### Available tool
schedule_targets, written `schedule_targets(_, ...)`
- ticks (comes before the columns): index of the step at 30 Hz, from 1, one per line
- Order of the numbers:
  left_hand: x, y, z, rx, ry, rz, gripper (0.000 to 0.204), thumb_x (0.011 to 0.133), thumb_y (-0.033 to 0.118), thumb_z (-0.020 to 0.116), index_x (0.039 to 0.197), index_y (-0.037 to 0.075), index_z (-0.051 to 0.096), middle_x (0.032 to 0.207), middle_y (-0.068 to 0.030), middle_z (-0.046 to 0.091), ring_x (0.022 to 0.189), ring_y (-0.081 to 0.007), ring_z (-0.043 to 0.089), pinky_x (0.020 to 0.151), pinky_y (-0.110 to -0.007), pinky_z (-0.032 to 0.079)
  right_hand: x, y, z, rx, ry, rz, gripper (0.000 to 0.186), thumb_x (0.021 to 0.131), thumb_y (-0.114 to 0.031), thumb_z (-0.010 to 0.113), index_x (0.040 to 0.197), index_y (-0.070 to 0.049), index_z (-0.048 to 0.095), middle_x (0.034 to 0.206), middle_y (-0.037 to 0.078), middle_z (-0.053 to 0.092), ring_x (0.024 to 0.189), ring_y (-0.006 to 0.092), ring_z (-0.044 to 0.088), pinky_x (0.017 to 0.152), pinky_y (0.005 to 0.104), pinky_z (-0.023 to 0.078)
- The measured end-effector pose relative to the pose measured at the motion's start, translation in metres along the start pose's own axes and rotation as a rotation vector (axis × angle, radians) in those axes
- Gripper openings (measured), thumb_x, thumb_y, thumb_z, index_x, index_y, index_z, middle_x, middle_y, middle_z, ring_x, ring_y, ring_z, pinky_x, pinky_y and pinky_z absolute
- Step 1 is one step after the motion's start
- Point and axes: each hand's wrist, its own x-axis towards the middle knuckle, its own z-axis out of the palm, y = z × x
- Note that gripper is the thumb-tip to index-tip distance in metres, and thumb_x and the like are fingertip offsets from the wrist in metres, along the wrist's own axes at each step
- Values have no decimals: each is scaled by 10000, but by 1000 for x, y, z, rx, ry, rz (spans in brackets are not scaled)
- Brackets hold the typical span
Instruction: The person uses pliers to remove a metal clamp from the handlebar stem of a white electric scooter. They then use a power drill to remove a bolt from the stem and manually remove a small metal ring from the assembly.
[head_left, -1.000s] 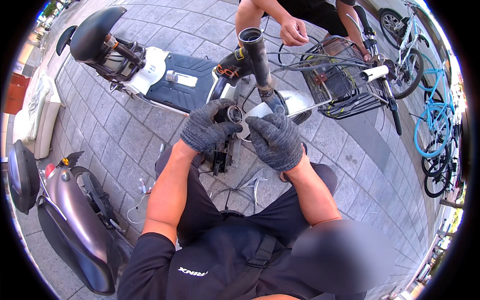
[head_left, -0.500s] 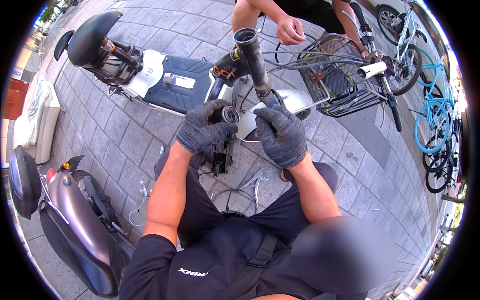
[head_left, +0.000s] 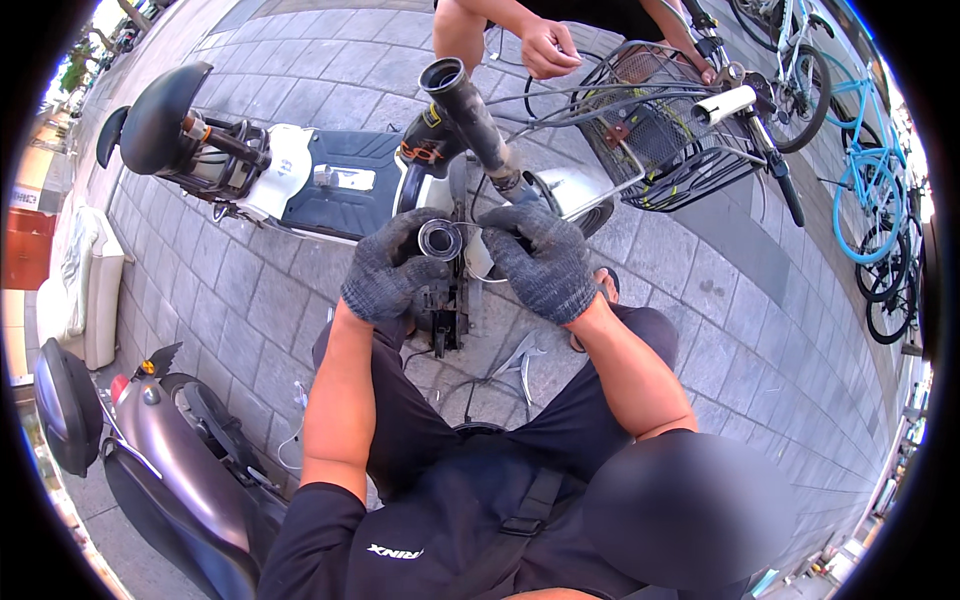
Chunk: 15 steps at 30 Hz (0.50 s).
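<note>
My left hand, in a grey knit glove, is closed around a dark round part with an open, ringed end facing up. My right hand, gloved alike, is beside it with thumb and fingers pinched together close to the ring. Whatever lies in that pinch is too small to make out. Just beyond my hands stands the bare, open-topped dark tube of a white electric scooter. Below my left hand is a black metal assembly; whether it joins the held part is hidden.
Across from me, a person's hand hovers near the wire basket and handlebar, joined by cables. Loose pale strips lie between my legs. A parked motor scooter is at left, bicycles at far right.
My right hand has shifted left, closer to the ringed part. The part's open end now faces up more squarely. The whole scene has slid slightly as the view moved.
</note>
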Motion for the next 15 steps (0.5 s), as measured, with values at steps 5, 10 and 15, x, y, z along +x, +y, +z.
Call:
schedule_targets(5,0,-3,0,-16,3,45,679,892,320,846,1399,-46,581,1172,-104,705,1031,-177,693,836,-332,611,-2,1,-5,3,-11,-28,189,934,-112,708,1099,-35,759,957,131,743,864,238,720,772,367,559)
schedule_targets(10,0,-6,1,20,27,87,761,898,463,822,1409,-45,578,1201,-99,707,1070,-166,678,911,-320,567,0,-4,-8,-57,-30,-105,190,936,-101,711,1104,-26,756,909,94,744,796,180,726,732,340,562)
schedule_targets(15,0,-2,-2,21,5,59,748,934,515,767,1393,-50,593,1221,-107,711,1116,-171,661,974,-336,535,0,-12,-10,134,-16,14,170,897,-118,700,1033,-37,763,922,189,713,934,370,682,831,445,540)
